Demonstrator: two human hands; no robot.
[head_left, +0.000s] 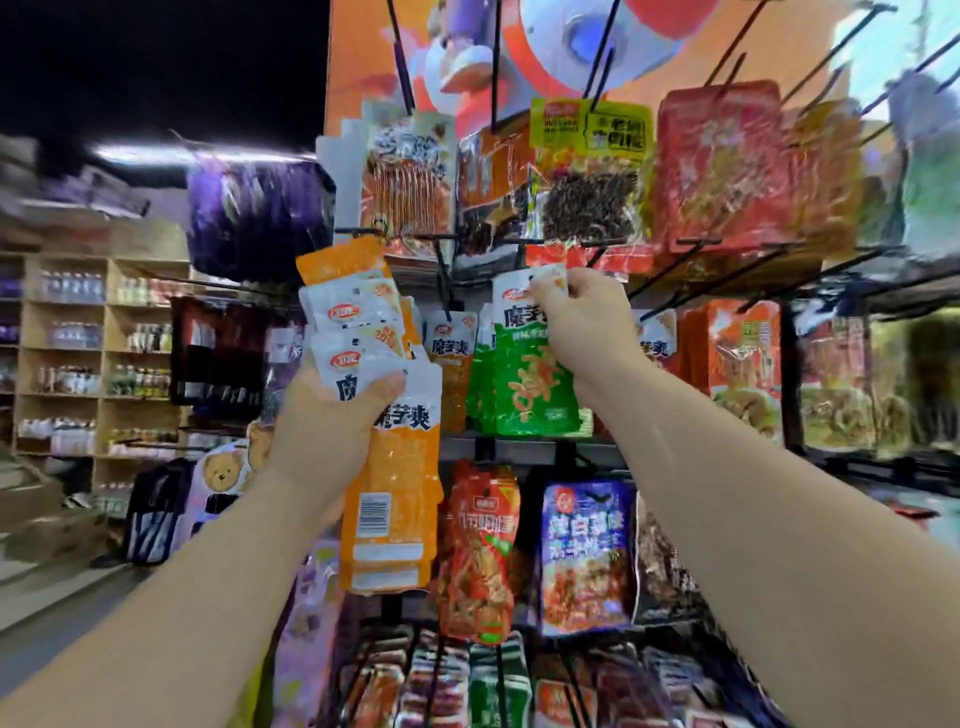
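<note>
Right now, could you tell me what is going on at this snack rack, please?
A person is working at a snack rack hung with packets on hooks. The left hand grips a fanned bunch of orange packets, held up beside the rack. The right hand pinches the white top of a green packet at a hook in the middle row. Whether that packet is going on or coming off cannot be told.

So the left hand (332, 421) holds a stack of packs (387, 499) up in front of the peg rack (519, 449), at its left edge. Just right of it, the right hand (582, 317) pinches the top of a hanging pack (530, 374) in the middle row. Other rows hang above and below. Shelves (67, 353) stand far off left.
</note>
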